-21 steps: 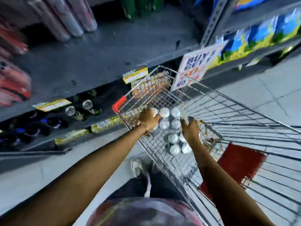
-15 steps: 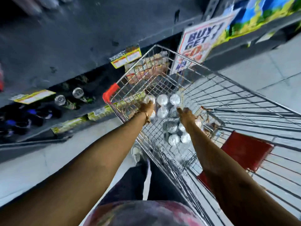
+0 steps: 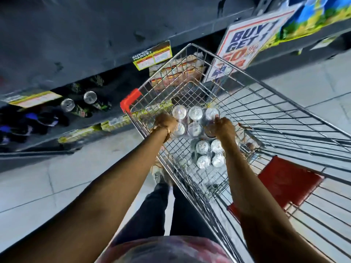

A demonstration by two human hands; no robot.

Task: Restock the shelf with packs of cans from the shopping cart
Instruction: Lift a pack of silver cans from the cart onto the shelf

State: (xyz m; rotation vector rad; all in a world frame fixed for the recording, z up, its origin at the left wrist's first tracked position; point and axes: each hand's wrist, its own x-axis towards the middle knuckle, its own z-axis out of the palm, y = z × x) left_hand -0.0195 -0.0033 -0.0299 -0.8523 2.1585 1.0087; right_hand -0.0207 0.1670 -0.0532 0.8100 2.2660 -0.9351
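Observation:
A plastic-wrapped pack of silver-topped cans point(image 3: 195, 120) sits raised inside the wire shopping cart point(image 3: 275, 103). My left hand point(image 3: 164, 123) grips its left side and my right hand point(image 3: 222, 129) grips its right side. Lower in the cart lies a second pack of cans point(image 3: 208, 153), just behind my right wrist. The dark shelf point(image 3: 91, 37) stretches across the top left, its wide upper board bare. On the lower shelf level stand two loose cans point(image 3: 78, 101) among dark packs.
A "BUY 1 GET 1" sign point(image 3: 245, 42) hangs off the shelf beyond the cart. Boxed goods point(image 3: 178, 73) lie behind the cart's far end. The cart's red seat flap point(image 3: 286, 183) is at right. My legs and shoes point(image 3: 161, 175) stand on the grey tiled floor.
Both hands have closed on the front pack and raised it a little off the cart's bottom. The camera has tipped further down toward the cart.

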